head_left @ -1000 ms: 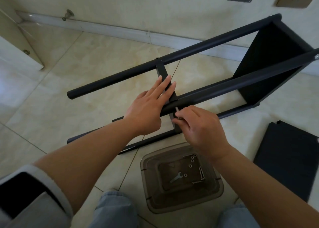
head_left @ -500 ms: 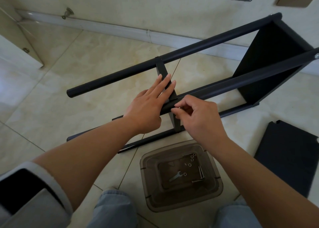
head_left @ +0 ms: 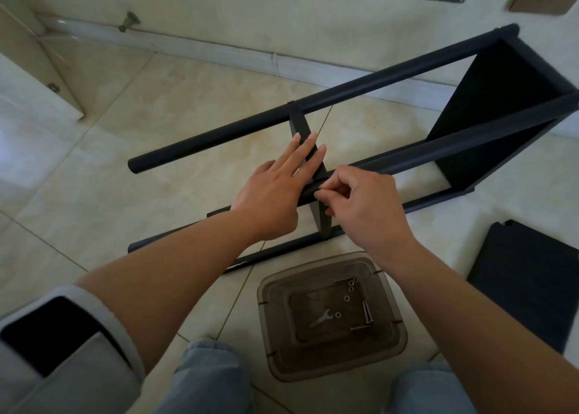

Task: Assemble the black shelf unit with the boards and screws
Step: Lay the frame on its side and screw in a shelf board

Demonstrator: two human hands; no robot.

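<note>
We are pressing our flat, open left hand (head_left: 275, 191) on the board (head_left: 305, 138), steadying it. Our right hand (head_left: 360, 207) is pinching something small, likely a screw, at the pole (head_left: 438, 150); it should be going in straight.

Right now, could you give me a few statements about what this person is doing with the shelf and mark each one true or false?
1. The left hand lies with straight fingers on the middle board of the black shelf frame. True.
2. The right hand is reaching into the box. False: it pinches at the pole where the board meets it; what it pinches is too small to see.
3. A small wrench lies in the clear brown box. True.
4. The shelf frame stands upright. False: it lies on its side on the tiled floor.
5. A loose black board lies on the floor at the right. True.
</note>
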